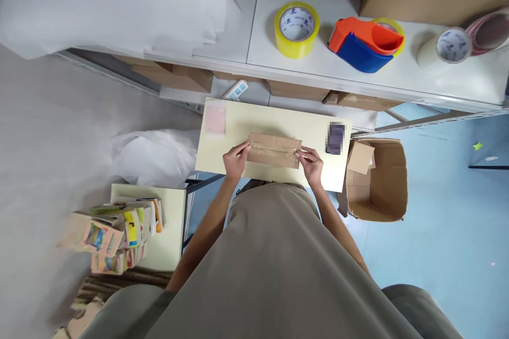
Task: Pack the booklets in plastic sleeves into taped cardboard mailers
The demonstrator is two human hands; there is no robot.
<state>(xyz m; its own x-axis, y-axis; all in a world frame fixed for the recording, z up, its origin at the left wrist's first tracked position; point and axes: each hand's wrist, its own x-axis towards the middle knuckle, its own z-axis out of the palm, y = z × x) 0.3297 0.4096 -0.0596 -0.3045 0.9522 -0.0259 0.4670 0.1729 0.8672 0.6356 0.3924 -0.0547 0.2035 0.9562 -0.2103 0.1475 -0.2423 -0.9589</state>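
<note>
A small brown cardboard box (274,158) rests on the pale yellow table (238,119), with a seam running lengthwise across its top and what looks like clear tape along it. My left hand (236,159) pinches the box at its left end, thumb and fingers together. At the opposite end, my right hand (310,163) grips the box near the seam, its other fingers slightly bent. A pink sheet (216,118) lies at the table's left, and a dark, blurred-out object (336,138) is at its right.
On the grey shelf (262,37) ahead stand a yellow tape roll (297,47), an orange and blue tape dispenser (363,42) and a white tape roll (445,53). An open carton (389,180) is at right. Stacked books (131,228) and a white plastic bag (155,156) are at left.
</note>
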